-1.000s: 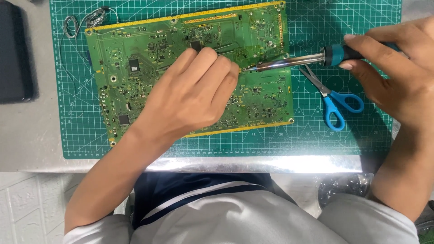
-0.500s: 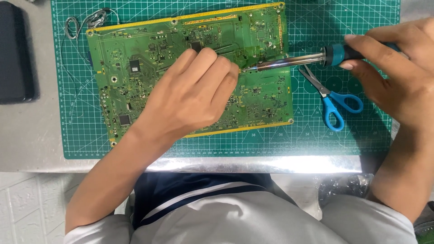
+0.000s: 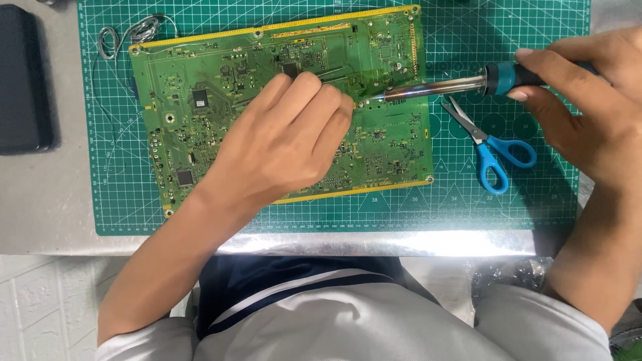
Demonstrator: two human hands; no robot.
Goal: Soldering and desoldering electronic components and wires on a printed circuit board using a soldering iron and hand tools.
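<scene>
One large green rectangular circuit board (image 3: 267,107) with yellow edge strips lies on the green gridded cutting mat (image 3: 555,200), toward the mat's far left corner. The left hand (image 3: 281,144) rests palm down on the board's middle, hiding the parts beneath; its fingers are curled together, and whether they pinch anything cannot be told. The right hand (image 3: 588,107), partly cut off by the picture's right edge, is closed around the blue-and-black handle of one metal-barrelled soldering iron (image 3: 455,85); the tip seems to meet the board just beside the left fingertips. One pair of blue-handled scissors (image 3: 491,150) lies on the mat near its right edge. A dark flat slab (image 3: 23,80) sits off the mat's left side, partly cropped. One thin wire coil (image 3: 127,33) lies at the mat's far left corner.
</scene>
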